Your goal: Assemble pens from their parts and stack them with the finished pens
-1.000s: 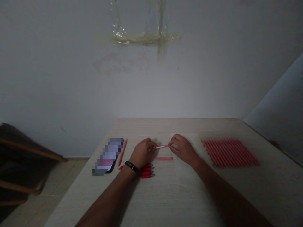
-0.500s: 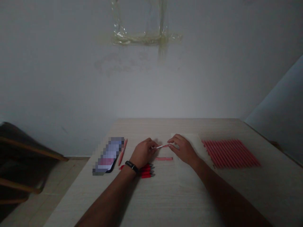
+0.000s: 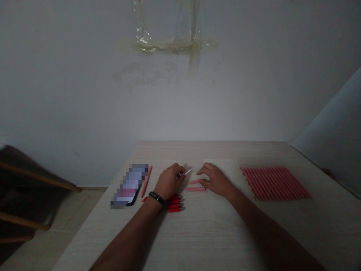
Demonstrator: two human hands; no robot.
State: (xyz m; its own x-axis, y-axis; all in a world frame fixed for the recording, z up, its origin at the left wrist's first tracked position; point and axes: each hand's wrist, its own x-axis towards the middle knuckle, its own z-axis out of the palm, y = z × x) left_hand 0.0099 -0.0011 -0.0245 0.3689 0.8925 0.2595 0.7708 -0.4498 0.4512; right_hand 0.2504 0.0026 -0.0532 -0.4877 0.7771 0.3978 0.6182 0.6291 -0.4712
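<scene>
My left hand (image 3: 169, 181) is closed in a pinch on a thin white pen refill (image 3: 188, 171), whose tip points up and to the right. Across from it, my right hand (image 3: 216, 179) has its thumb and fingers apart. Close to that thumb lies a short pink pen part (image 3: 194, 182); I cannot tell whether they touch. Just nearer to me, a pink pen barrel (image 3: 196, 189) lies flat on the table. Red pen parts with grey tips (image 3: 175, 204) lie side by side below my left wrist, partly hidden by it.
A phone (image 3: 130, 186) lies on the left of the table (image 3: 186, 241), with a pink pen (image 3: 146, 181) beside it. At the right, a row of many pink pens (image 3: 276, 183) lies side by side. A pale sheet (image 3: 225, 210) is under my right hand. Behind stands a wall.
The pink part that was at the refill's end now lies apart from it, by my right thumb. My right fingers have spread, and the refill tilts more steeply upward.
</scene>
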